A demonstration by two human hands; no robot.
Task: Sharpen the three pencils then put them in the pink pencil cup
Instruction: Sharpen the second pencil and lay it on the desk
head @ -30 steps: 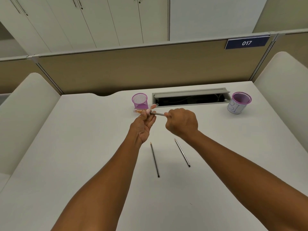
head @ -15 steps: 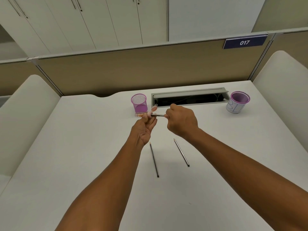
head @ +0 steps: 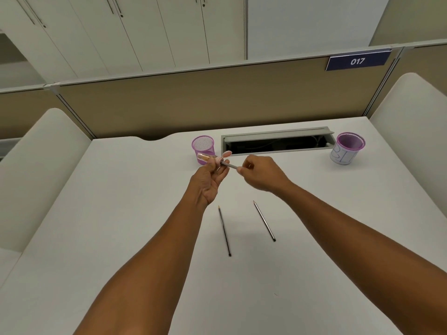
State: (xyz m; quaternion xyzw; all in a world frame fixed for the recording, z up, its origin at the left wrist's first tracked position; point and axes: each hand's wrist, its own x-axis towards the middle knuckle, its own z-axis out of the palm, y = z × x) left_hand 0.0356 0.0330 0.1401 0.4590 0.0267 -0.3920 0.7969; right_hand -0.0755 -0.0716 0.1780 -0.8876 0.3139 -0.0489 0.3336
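Note:
My left hand grips a clear pencil sharpener with a pink cap, held above the desk. My right hand pinches a dark pencil whose tip is inside the sharpener. Two more dark pencils lie on the white desk below my hands, one on the left and one on the right, tips pointing away from me. The pink mesh pencil cup stands upright just behind my left hand and looks empty.
A second mesh cup wrapped in white paper with writing stands at the back right. An open cable tray slot runs along the back of the desk. Beige partitions and white side panels border the desk.
My right hand has rotated at the wrist and shifted slightly right, turning the pencil in the sharpener. The sharpener's clear body now points further left. The pencils on the desk have not moved.

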